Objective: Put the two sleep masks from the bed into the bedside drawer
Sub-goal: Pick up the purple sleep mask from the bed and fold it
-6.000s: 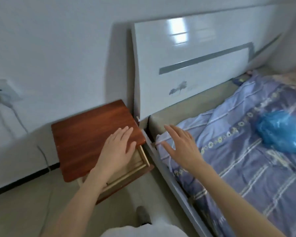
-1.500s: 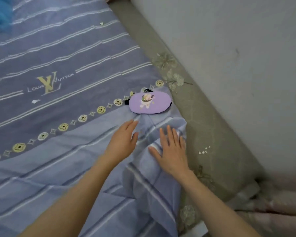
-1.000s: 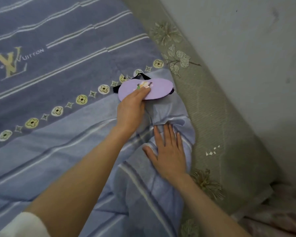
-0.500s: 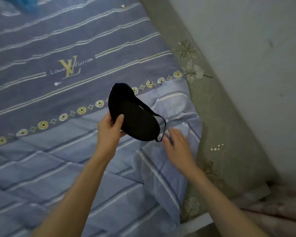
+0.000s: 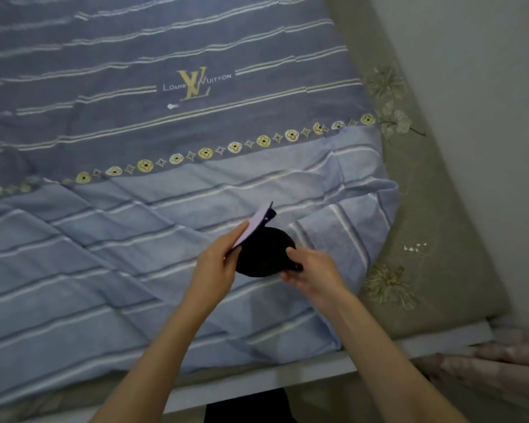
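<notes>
Presently held: sleep mask [image 5: 261, 254], one item, lifted clear of the bed, above the striped duvet [image 5: 135, 254] near the bed's right edge. Black inner face toward the camera; lilac outer face showing only as a thin turned-over flap at the top.

Left hand [image 5: 217, 267]: closed on the mask's left end, thumb over the lilac flap, fingers behind.

Right hand [image 5: 313, 271]: pinching the mask's right end, where a dark bit of strap shows between the fingers.

Second mask: not visible anywhere on the bed in this view. Whether the black piece and the lilac flap are one mask folded or two pressed together cannot be told.

Bedside drawer: out of view.

Surroundings: bare mattress strip [image 5: 425, 209] along the bed's right edge beside the wall [image 5: 471, 87]; white bed frame [image 5: 257, 383] along the near edge; logo print [image 5: 196, 82] toward the far side of the duvet.

Stage, as judged: first pickup made; carry and drop into the drawer not yet done.

Risks, as judged:
- Soft, limp cloth held only at its ends; a loosened pinch would let it sag or slip back onto the duvet.
- Strap could trail and snag on the drawer's rim when it goes in.
- If a second mask lies under a duvet fold, it may be missed and the task left half done.
</notes>
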Motion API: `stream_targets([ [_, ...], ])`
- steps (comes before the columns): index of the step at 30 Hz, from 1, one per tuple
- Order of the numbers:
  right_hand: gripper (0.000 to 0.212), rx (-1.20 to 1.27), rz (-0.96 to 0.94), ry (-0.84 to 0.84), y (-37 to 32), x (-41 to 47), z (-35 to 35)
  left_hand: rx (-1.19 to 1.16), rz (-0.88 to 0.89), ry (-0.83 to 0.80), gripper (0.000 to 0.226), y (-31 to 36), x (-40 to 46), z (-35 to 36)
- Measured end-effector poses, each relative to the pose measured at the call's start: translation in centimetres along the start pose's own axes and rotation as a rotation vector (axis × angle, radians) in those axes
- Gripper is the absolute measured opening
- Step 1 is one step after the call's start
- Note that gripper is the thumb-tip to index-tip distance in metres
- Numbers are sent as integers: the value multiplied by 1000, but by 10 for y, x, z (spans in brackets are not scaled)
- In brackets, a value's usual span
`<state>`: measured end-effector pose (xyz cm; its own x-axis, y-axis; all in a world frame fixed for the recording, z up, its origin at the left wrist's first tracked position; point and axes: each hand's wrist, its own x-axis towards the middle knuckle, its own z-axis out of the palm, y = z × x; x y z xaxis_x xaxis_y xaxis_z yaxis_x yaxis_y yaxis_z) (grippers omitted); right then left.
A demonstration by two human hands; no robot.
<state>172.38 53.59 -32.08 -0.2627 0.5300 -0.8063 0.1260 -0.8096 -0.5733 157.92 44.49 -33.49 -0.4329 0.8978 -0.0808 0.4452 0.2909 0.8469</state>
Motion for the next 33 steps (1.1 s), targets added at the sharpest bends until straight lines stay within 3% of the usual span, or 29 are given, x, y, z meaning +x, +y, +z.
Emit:
stream_targets([
  [7,35,-137,-77,-117,7,-23,39,135,83,-211,64,-18,-39,-32],
  [12,12,-259,-130,-160,2,-60,66,-99,-66,-200,70,2,-69,-71],
  [14,13,-341,-154,-167,0,-74,77,-367,-198,-92,59,15,-84,-87],
  [16,12,-424,-190,-212,-2,-89,92,-588,-379,117,37,24,-99,-102],
  [19,14,-574,-252,-361,-5,-112,121,-732,-623,324,30,30,-125,-130],
  [24,16,-763,-323,-591,7,-159,189,-757,-638,584,25,36,-193,-185],
  [28,33,-831,-220,-682,50,-203,245,-829,-643,868,20,35,-254,-224],
  [33,5,-970,-314,-870,122,-262,318,-847,-619,1045,6,15,-340,-266],
])
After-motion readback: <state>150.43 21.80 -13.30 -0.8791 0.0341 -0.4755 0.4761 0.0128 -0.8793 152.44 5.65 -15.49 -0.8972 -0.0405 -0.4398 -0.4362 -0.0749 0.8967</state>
